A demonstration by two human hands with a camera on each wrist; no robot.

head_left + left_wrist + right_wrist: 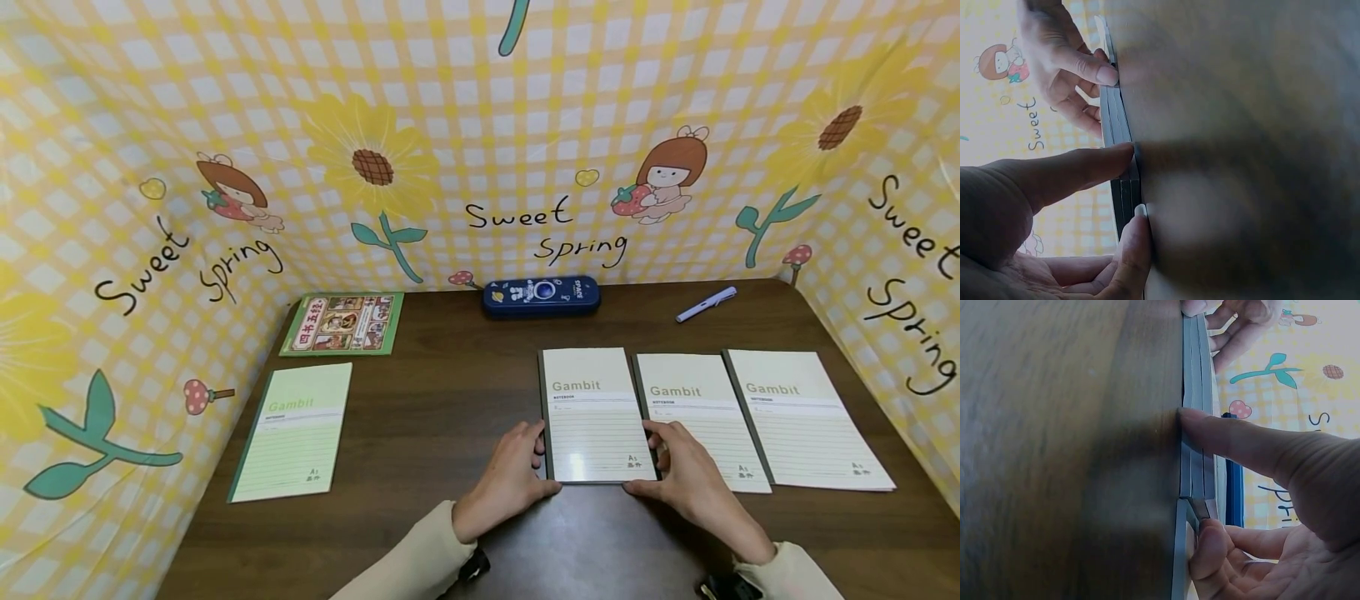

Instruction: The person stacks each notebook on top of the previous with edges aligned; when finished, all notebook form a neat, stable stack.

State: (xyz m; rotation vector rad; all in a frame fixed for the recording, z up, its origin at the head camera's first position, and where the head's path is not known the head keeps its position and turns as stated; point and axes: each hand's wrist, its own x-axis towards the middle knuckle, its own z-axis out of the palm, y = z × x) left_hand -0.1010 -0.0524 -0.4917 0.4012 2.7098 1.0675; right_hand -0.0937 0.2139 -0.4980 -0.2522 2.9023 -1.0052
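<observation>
My left grip (pixel 513 473) and right grip (pixel 688 473) held the stack (pixel 596 425) between them, just right of centre in the frame. I had a thumb against each end of its near edge and bent fingers at its two sides, a hold that, I judged, kept the layers flush and stopped them sliding apart. In the wrist views several layers showed, lying nearly even under my thumbs.

The stack lay flat on the tabletop (pixel 427 392), square to me, probably so both grips could reach its near corners equally. The middle notebook (pixel 697 408) and the right notebook (pixel 810 425) lay to its right; my right fingers were crowded by the middle one. The green notebook (pixel 292 433) lay at the left, below the book (pixel 341 325). The case (pixel 540 297) and pen (pixel 707 304) sat along the back, seemingly out of my way.
</observation>
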